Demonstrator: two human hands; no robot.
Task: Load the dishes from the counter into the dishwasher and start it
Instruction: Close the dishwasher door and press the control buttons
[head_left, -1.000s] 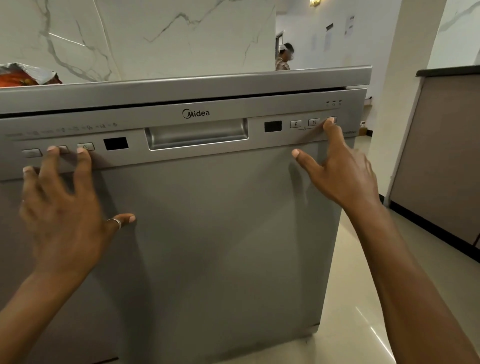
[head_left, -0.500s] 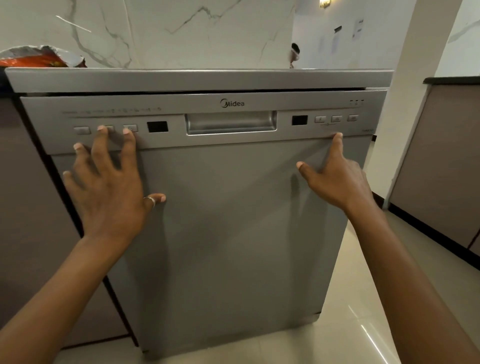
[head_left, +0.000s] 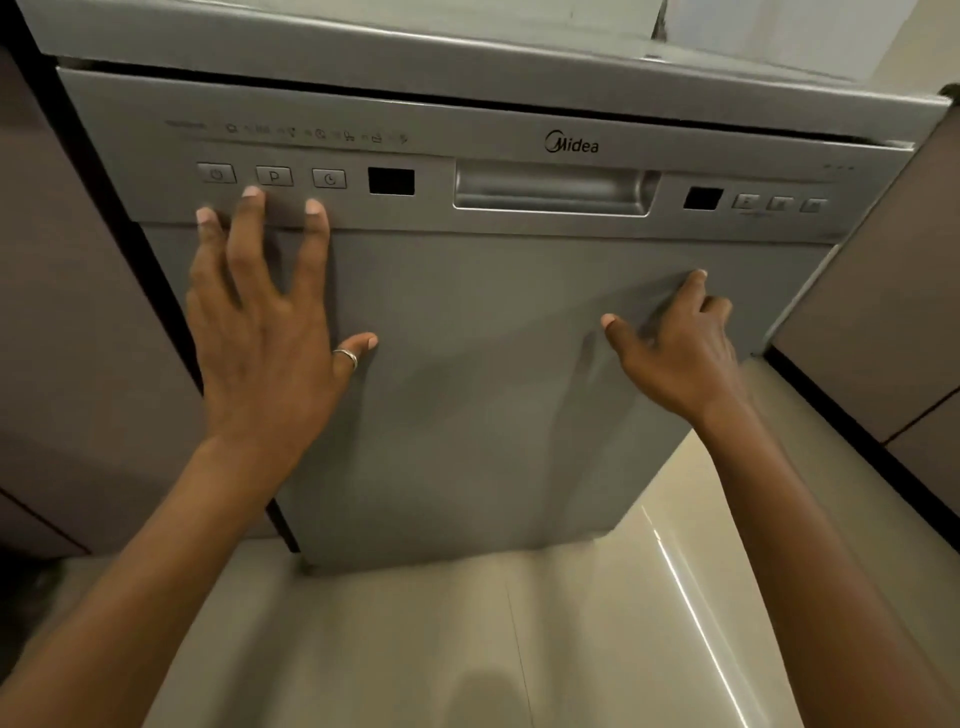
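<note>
Right hand (head_left: 680, 358) lower on dishwasher (head_left: 493, 389)

head cam | steeply down, forward | close to dishwasher door (head_left: 467, 389) | edges probably wide-angle warped

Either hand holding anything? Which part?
Nothing is held. The left hand lies spread flat against the dishwasher door; the right hand only touches the door, gripping nothing.
</note>
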